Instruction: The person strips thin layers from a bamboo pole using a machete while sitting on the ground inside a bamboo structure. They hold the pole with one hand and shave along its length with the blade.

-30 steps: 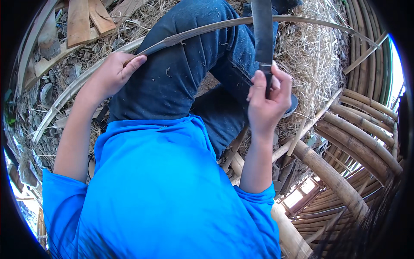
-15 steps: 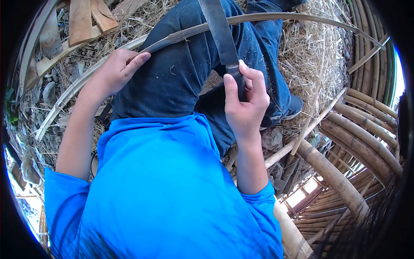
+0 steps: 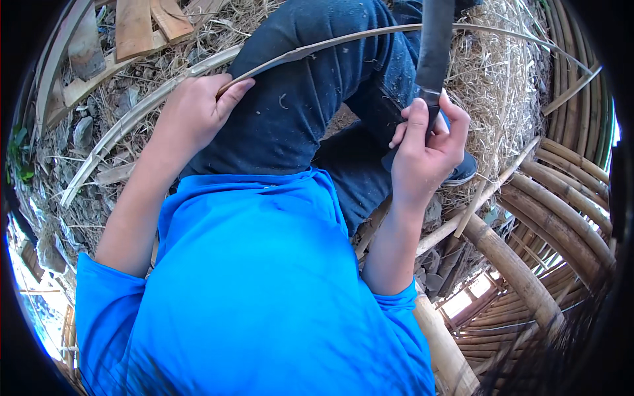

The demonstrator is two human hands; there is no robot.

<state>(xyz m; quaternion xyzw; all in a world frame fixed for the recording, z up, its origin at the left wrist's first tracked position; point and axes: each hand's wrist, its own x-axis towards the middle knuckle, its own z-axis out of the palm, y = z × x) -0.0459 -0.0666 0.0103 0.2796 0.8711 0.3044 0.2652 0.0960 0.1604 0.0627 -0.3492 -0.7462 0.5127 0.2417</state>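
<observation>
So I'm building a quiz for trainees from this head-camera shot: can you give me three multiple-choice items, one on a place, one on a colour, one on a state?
1. Where does the thin bamboo strip lie?
A. across the person's thigh
B. behind the person's back
C. standing in a bucket

2. What colour is the shirt?
A. red
B. blue
C. white

3. How is the right hand?
A. open and empty
B. flat on the ground
C. closed around the dark blade tool

Answers:
1 A, the strip runs from the left hand over the jeans.
2 B, the cloth is bright blue.
3 C, fingers wrap the handle.

left hand (image 3: 195, 115): grips bamboo strip (image 3: 330, 43) | right hand (image 3: 426, 148): grips blade (image 3: 436, 46)
</observation>
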